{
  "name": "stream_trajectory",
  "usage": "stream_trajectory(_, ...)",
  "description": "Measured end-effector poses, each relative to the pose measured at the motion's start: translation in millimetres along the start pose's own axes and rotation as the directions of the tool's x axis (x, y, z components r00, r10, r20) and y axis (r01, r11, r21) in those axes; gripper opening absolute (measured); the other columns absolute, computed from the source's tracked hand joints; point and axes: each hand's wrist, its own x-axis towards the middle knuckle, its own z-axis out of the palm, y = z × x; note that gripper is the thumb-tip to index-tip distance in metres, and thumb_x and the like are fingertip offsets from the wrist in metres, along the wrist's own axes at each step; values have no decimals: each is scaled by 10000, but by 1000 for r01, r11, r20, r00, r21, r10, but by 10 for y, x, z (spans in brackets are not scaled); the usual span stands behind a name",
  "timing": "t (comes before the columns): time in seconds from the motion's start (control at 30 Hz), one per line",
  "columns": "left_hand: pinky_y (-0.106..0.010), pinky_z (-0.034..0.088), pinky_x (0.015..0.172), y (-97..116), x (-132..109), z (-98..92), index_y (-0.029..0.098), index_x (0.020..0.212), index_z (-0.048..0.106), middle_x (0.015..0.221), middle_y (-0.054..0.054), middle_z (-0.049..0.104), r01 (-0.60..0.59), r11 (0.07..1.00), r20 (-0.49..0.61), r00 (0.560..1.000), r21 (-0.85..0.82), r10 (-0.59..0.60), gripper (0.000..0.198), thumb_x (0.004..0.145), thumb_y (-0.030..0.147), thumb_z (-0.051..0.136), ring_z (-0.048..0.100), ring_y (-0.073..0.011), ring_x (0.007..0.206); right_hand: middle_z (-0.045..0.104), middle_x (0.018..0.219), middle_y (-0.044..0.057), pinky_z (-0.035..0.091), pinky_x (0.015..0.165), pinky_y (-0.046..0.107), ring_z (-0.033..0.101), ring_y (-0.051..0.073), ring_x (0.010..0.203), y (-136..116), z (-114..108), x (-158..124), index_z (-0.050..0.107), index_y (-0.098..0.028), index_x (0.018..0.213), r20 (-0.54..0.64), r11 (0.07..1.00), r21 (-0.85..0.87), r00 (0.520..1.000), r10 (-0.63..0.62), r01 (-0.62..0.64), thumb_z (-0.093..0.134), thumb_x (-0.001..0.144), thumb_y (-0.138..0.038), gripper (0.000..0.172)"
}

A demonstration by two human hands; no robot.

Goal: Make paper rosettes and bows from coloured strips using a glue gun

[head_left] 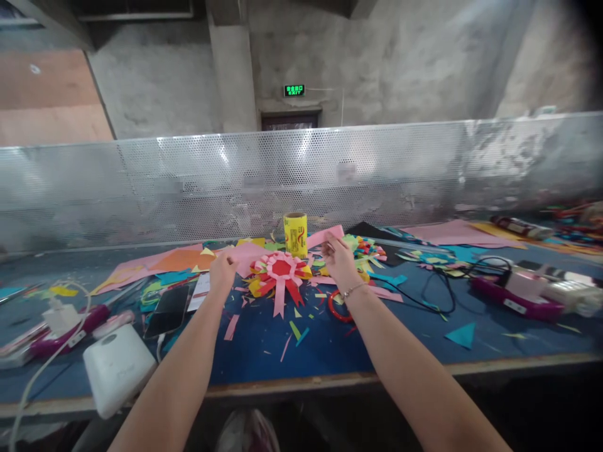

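A paper rosette (281,274) of red, pink and yellow strips lies flat on the blue table (330,351), its pink ribbon tails pointing toward me. My left hand (222,271) is stretched out just left of it, fingers curled into a loose fist over pink paper (245,254); what it holds is hidden. My right hand (340,263) reaches past the rosette's right side, with its fingers pinched on a sheet of pink paper (325,236). A bracelet circles that wrist.
A yellow tape roll (295,233) stands behind the rosette. Coloured paper scraps litter the table. Red scissors (337,309) lie under my right wrist. A phone (168,310), a white box (117,367), chargers and cables sit left; a pink device (516,292) right. A perforated metal screen (301,179) backs the table.
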Motion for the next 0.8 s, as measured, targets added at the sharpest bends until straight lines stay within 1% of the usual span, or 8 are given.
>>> stream_trajectory(0.27,-336,419,794,-223,40,73,168,612,561,734,-96,647,33,996,24,999,79,-35,152,737,87,530,620,-251,843,588,546,-74,477,461,142,545,52,489,-81,-44,84,607,-204,684,-4,999,29,1000,-23,23,800,595,-184,213)
stream_trajectory(0.37,-343,417,785,-252,37,89,170,600,562,708,-94,637,4,998,36,999,61,-6,162,724,72,524,614,-250,823,598,577,-80,480,475,139,551,46,494,-309,-133,180,595,-215,696,-10,977,197,997,-74,75,757,665,-190,168)
stream_trajectory(0.43,-340,417,779,-259,37,103,178,575,546,668,-78,620,-13,999,42,999,47,11,180,711,63,527,613,-244,799,584,560,-82,479,480,127,547,36,474,-531,-230,237,574,-216,663,-41,934,336,993,-113,120,672,765,-207,142)
stream_trajectory(0.53,-346,416,771,-263,24,121,189,543,504,619,-60,585,-26,999,45,999,36,24,210,696,47,522,611,-245,776,568,543,-83,489,494,108,556,26,454,-858,-387,265,547,-229,631,-106,842,489,974,-200,226,464,905,-198,289)
stream_trajectory(0.6,-355,413,774,-266,-1,124,195,537,471,609,-59,565,-29,999,38,999,36,27,227,695,38,515,607,-252,794,612,598,-69,500,494,115,578,33,472,-996,-454,244,571,-236,673,-118,755,593,958,-263,280,399,915,-127,316)
stream_trajectory(0.67,-359,409,781,-263,-30,114,201,530,436,598,-58,547,-22,999,27,999,38,21,247,689,30,519,600,-261,828,635,630,-59,499,494,118,585,33,485,-1044,-461,209,587,-233,707,-115,712,640,952,-283,289,375,916,-104,325)
stream_trajectory(0.73,-361,406,794,-238,-48,98,203,538,425,611,-63,549,-11,999,14,1000,38,10,247,674,29,534,592,-272,875,629,617,-59,489,486,125,569,34,476,-1008,-412,181,586,-231,699,-97,758,596,961,-260,265,382,925,-144,316)
stream_trajectory(0.8,-360,400,817,-179,-50,91,199,579,460,685,-85,585,-15,999,10,1000,33,15,199,664,45,553,579,-288,943,622,604,-67,480,488,139,554,37,477,-913,-331,166,587,-226,688,-55,850,479,974,-219,218,452,908,-194,259)
